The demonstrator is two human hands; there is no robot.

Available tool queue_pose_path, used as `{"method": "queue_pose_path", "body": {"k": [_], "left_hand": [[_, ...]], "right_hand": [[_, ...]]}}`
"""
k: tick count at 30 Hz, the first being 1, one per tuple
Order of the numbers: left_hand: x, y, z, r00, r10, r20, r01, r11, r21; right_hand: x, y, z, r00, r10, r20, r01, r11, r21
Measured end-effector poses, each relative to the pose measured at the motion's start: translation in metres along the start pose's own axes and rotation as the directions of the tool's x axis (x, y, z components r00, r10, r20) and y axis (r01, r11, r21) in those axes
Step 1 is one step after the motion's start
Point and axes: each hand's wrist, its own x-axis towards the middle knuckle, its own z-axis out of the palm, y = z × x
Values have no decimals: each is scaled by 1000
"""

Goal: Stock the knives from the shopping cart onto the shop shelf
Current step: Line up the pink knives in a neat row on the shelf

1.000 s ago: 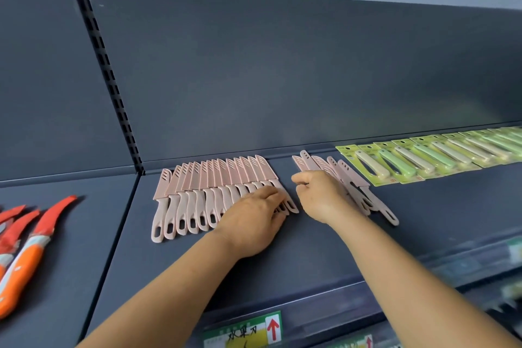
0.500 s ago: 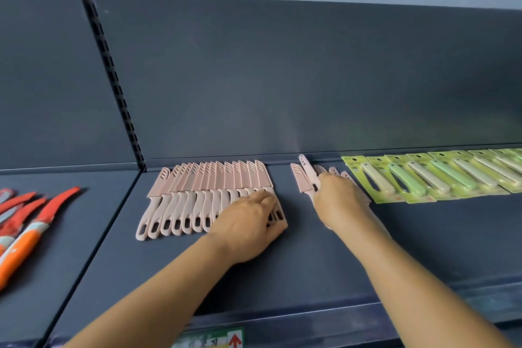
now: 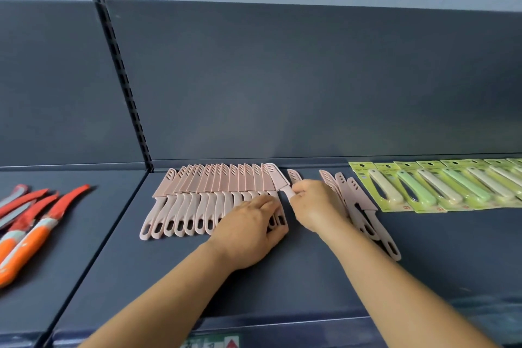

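A tight row of several pink sheathed knives [image 3: 203, 195] lies on the dark shelf [image 3: 282, 277], blades toward the back panel. My left hand [image 3: 251, 230] rests flat on the handles at the row's right end. My right hand [image 3: 313, 203] pinches one pink knife [image 3: 278, 179] by its handle, its sheathed blade laid against the right end of the row. Another pink sheath tip [image 3: 294, 175] pokes out behind my right hand. A loose bunch of pink knives [image 3: 364, 212] lies to the right of that hand, partly under my forearm.
Green carded knives [image 3: 423, 186] overlap in a row along the shelf's right side. Orange-and-red knives [image 3: 31, 229] lie on the neighbouring shelf section at the left. A slotted upright [image 3: 124, 79] divides the back panels. A price label strip [image 3: 214, 343] runs along the front edge.
My right hand has drawn one pink knife from the loose bunch leftward to the end of the neat row. My left hand has stayed on the row's right-end handles.
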Motion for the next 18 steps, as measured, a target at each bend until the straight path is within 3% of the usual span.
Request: {"method": "queue_pose_path", "body": {"k": [4, 10, 15, 18], "left_hand": [[1, -2, 3, 1000, 11, -14, -11, 1000, -17], [1, -3, 3, 999, 38, -12, -38, 999, -11], [1, -2, 2, 999, 38, 0, -38, 999, -22], [1, -2, 1, 1000, 24, 9, -24, 999, -29]], "right_hand": [[3, -1, 8, 1000, -29, -8, 27, 986, -164], [6, -5, 19, 1000, -8, 12, 11, 969, -246], [9, -5, 19, 1000, -17, 22, 23, 964, -264], [5, -6, 16, 999, -44, 20, 48, 981, -189]]}}
